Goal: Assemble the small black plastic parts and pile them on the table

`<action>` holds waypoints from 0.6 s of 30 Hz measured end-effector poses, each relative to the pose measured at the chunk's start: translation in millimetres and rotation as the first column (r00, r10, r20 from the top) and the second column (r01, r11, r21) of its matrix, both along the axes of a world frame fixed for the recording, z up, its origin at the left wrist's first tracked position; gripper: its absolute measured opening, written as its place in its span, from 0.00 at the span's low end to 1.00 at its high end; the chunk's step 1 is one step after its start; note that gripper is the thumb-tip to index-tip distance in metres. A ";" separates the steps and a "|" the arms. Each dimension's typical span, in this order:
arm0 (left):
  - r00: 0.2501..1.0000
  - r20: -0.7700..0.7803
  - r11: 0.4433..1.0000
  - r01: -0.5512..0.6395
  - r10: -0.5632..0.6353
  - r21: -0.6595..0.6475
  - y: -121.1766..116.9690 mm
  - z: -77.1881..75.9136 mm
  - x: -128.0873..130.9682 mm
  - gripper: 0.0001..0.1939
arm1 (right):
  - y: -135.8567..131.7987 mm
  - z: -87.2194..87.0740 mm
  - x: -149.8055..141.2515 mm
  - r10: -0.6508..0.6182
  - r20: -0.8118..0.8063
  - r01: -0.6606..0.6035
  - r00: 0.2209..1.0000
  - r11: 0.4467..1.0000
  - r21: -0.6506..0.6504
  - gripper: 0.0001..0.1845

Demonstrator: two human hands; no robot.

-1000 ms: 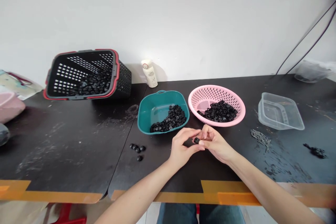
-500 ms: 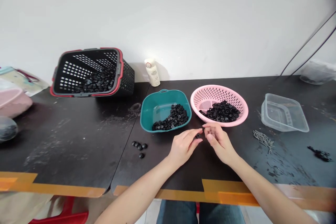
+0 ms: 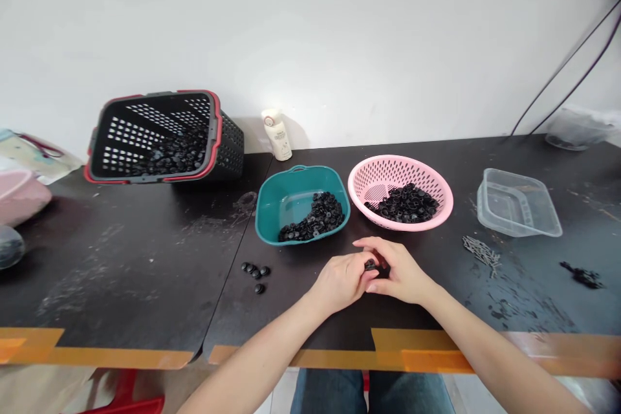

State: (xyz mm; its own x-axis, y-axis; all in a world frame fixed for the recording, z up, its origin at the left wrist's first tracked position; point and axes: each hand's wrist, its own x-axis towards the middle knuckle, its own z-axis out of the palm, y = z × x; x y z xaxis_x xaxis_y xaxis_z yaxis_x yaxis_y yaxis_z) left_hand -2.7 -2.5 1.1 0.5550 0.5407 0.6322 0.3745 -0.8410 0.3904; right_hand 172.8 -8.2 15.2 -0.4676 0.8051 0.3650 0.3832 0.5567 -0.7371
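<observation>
Just below the teal bowl, the left hand and right hand meet, fingers curled, pinching a small black piece between them. A few loose black pieces lie off the bowl's lower left edge.

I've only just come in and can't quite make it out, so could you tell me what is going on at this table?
A person is working a small black part between their left hand and right hand above a black table. Just beyond the hands, a teal bowl and a pink perforated basket each hold a heap of similar black parts. A few loose black pieces lie on the table to the left.
</observation>
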 end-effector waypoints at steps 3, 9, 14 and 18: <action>0.999 -0.036 1.000 -0.002 0.002 0.024 -2.7 -2.1 2.2 0.12 | 0.0 0.3 -0.2 0.027 0.053 -0.026 0.998 0.999 -0.020 0.34; 0.999 -0.034 0.999 -0.001 0.002 0.035 -4.2 -5.4 3.8 0.12 | -2.5 -5.0 -1.4 -0.013 0.123 0.004 0.992 0.997 0.075 0.29; 1.000 -0.023 1.000 0.004 -0.004 0.001 -3.2 -6.2 2.7 0.10 | -3.2 -5.6 -3.4 -0.023 0.109 0.013 0.994 0.996 0.093 0.26; 1.000 0.003 0.998 0.018 -0.018 -0.052 -3.3 -6.3 1.9 0.08 | -3.7 -5.3 -5.7 -0.025 0.082 0.016 0.996 0.994 0.107 0.21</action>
State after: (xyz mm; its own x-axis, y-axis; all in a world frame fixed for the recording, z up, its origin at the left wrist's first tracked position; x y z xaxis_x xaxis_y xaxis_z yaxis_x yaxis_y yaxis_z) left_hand -0.7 -5.8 -5.2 0.5635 0.5628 0.6047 0.3585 -0.8261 0.4348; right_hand 167.1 -11.9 9.9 -0.4835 0.7738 0.4091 0.4531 0.6212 -0.6394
